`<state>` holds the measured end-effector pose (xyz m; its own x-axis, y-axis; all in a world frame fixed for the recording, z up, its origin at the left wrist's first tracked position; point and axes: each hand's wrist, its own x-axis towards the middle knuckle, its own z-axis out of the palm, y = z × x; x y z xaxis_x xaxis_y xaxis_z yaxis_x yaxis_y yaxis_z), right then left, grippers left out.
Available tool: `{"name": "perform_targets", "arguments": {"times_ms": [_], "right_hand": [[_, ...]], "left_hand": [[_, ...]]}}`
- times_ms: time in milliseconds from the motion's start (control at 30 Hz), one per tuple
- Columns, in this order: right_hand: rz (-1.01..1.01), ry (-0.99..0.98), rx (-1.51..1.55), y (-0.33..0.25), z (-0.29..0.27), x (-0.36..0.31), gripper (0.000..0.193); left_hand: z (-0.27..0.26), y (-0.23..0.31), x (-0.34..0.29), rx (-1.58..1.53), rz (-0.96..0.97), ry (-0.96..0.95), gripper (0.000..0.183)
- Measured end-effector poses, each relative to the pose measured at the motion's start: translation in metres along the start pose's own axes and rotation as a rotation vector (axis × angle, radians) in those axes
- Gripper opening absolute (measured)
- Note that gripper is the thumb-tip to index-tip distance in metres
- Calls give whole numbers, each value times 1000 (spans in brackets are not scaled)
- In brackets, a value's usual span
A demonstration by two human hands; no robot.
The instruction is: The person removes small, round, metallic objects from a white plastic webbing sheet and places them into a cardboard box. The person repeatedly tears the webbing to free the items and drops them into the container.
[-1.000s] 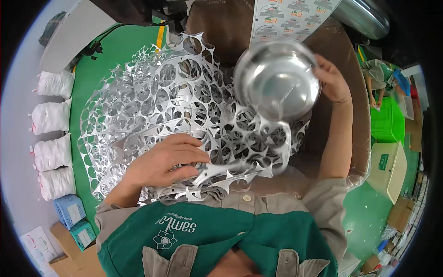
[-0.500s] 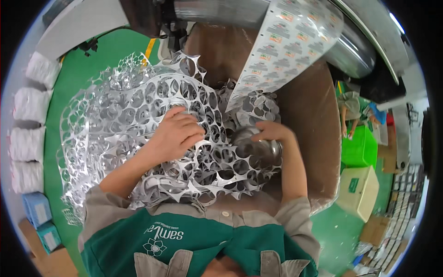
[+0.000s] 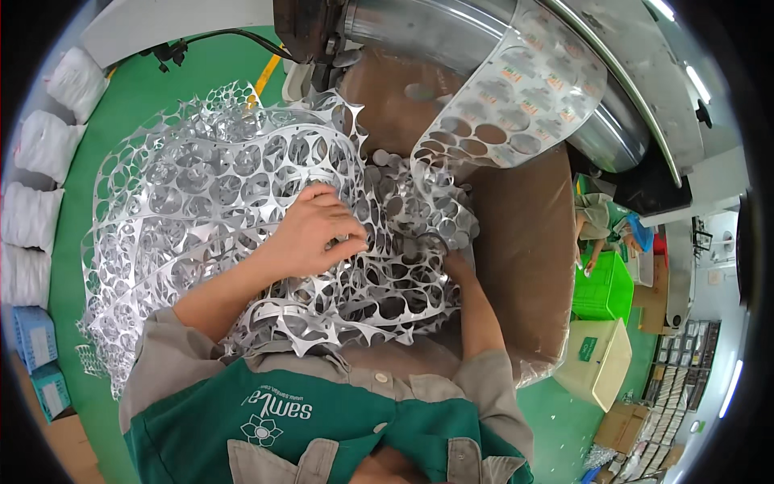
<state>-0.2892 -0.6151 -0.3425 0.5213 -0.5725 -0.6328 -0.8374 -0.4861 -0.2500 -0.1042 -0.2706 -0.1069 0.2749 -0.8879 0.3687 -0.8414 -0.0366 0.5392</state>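
A big tangled heap of silvery foil web [image 3: 218, 185], punched full of round holes, bulges over the left side of a brown-lined bin. My left hand [image 3: 318, 234] lies on it with bent fingers, gripping the web near the heap's right edge. Down in the bin, among small round foil discs [image 3: 395, 206], is my right hand [image 3: 458, 266]. Its fingers are largely hidden; the curved rim of a metal bowl [image 3: 433, 239] shows beside them. A printed foil strip [image 3: 516, 97] hangs from above into the bin, its lower part punched with holes.
The bin's brown wall [image 3: 520, 250] rises to my right. Steel rollers [image 3: 427, 28] of a machine stand overhead. A green crate [image 3: 603, 286] and a cream bin [image 3: 592, 363] stand to the right, with another person [image 3: 597, 218] beyond. White bundles [image 3: 36, 214] line the left.
My right hand has gone lower and nearer with the metal bowl, now mostly hidden among the foil. The hanging strip shows punched holes, and loose discs are dropping. My left hand stays on the web.
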Motion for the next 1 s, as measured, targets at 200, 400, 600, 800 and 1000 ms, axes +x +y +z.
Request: {"name": "perform_targets", "arguments": {"times_ms": [200, 400, 600, 800, 1000], "right_hand": [[-388, -8, 26, 11, -24, 10, 38], [-527, 57, -149, -24, 3, -8, 44], [-419, 75, -168, -14, 13, 13, 45], [-428, 32, -129, -14, 10, -1, 45], [-386, 3, -211, -25, 12, -9, 41]], "left_hand": [[-20, -22, 28, -138, -101, 463, 26], [30, -101, 61, -66, -662, 473, 92], [20, -92, 84, -1, -908, 277, 68], [7, -72, 83, 471, -474, 399, 48], [-11, -109, 140, 555, -479, 192, 42]]}}
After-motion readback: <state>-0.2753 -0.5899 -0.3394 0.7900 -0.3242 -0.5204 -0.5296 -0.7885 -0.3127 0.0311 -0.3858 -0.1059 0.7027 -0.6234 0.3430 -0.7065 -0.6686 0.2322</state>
